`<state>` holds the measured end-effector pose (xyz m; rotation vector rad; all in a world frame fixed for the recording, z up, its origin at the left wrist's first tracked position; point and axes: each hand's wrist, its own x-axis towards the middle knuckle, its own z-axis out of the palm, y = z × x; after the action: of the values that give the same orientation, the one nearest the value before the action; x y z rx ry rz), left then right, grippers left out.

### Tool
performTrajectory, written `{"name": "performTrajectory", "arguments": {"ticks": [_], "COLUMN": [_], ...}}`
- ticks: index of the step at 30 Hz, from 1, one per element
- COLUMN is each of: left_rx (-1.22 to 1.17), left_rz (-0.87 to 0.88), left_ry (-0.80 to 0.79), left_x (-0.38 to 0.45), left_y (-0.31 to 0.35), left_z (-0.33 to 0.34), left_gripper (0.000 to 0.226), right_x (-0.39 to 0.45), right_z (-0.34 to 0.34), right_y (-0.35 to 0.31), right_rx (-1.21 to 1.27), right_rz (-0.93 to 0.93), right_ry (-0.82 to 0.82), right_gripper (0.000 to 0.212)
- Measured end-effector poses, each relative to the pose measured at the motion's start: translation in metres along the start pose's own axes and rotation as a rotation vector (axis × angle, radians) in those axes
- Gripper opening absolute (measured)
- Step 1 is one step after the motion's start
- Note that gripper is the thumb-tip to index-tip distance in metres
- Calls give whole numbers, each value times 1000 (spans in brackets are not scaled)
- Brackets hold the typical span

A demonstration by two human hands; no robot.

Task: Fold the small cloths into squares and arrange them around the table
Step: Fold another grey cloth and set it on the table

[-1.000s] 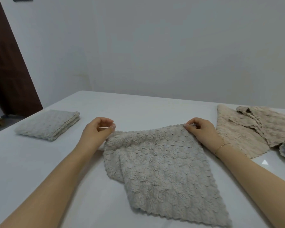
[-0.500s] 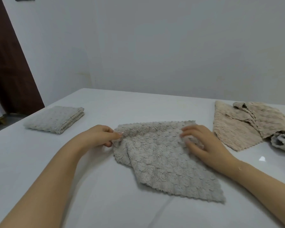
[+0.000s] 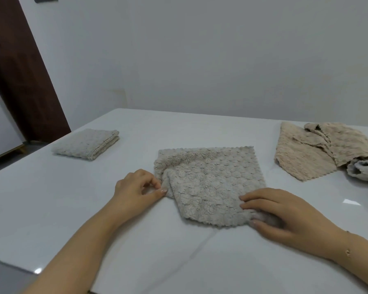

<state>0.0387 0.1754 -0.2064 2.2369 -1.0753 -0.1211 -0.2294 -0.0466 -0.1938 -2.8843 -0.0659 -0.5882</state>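
Presently my left hand has thumb and forefinger pinched together on the left edge of the grey, nubbly, scallop-edged cloth, where the fabric is bunched into a soft fold. My right hand rests on the cloth's near right corner: the upper fingers lie flat and close together on top, while the thumb sits below against the table, so that the corner is gripped between them. A thin bracelet shows on my right wrist. The cloth lies at the middle of the glossy white table, doubled over into a rough four-sided shape, its far edge straight and its left side rumpled, with the underlayer showing there. Well apart to the far left rests a folded grey cloth of the same texture, made up into a neat thick square near the table's left edge. To the far right lies a loose heap of beige cloths, unfolded and overlapping, with a crumpled grey cloth at its near right side, touching it. Beyond the table stand a plain pale wall and a dark brown door panel at left.
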Motion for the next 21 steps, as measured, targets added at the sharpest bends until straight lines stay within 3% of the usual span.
{"name": "performTrajectory", "arguments": {"ticks": [2,4,9,11,15,19,21], "left_rx": [-273,-516,-684,-692,-592,-424,-325], "left_rz": [-53,-98,-177,-202,-164,-3,121], "left_ry": [-54,-56,-20,-25,-32,81,65], "left_x": [-5,-10,-22,-29,-48,-69,-80], "left_y": [4,11,28,30,28,26,28], "left_z": [-6,-12,-20,-25,-22,-17,-18], "left_gripper": [36,28,12,12,9,11,22], "right_x": [-1,-3,-4,-5,-8,-11,-11], "right_z": [3,6,-3,-4,-10,-17,-18], "right_y": [2,4,2,2,-2,-2,0], "right_rx": [-20,-2,251,341,530,675,667], "right_rz": [4,24,207,242,324,384,403], "right_ry": [37,57,136,182,241,217,188], "right_gripper": [27,27,22,9,7,13,13]}}
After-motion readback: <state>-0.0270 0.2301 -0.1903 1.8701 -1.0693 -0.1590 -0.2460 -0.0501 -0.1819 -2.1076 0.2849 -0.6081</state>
